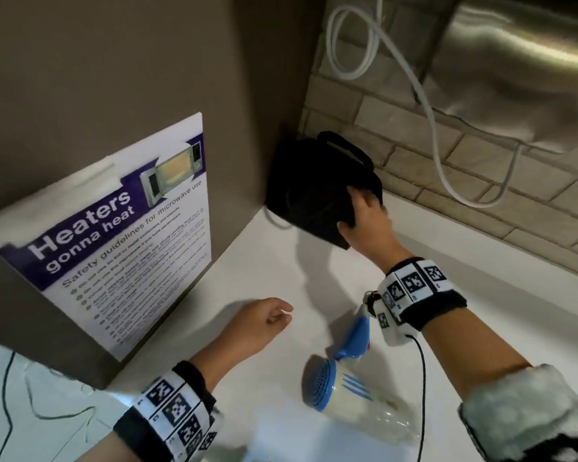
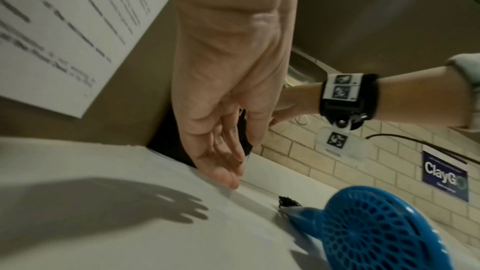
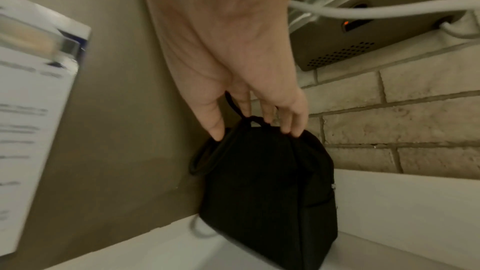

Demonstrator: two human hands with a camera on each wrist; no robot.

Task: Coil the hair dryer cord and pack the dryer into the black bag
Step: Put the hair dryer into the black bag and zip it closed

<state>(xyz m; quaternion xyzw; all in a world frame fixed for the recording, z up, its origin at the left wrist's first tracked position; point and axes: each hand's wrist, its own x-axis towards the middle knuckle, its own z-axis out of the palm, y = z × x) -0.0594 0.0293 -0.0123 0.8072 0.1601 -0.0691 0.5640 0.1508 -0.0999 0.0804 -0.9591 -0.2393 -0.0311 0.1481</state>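
Looking down from the head view, the right hand [image 1: 364,221] grips the black bag [image 1: 317,185] in the far corner, while the hair dryer [image 1: 344,378] lies on the counter [image 1: 481,278] near the empty, loosely curled left hand [image 1: 264,325]. The left wrist view shows its relaxed fingers [image 2: 228,151] just beyond the dryer, the nearer hand. In the right wrist view, thumb and fingertips [image 3: 291,128] pinch the upright bag's top.

Matt, seemingly cloth black bag [image 3: 267,188]
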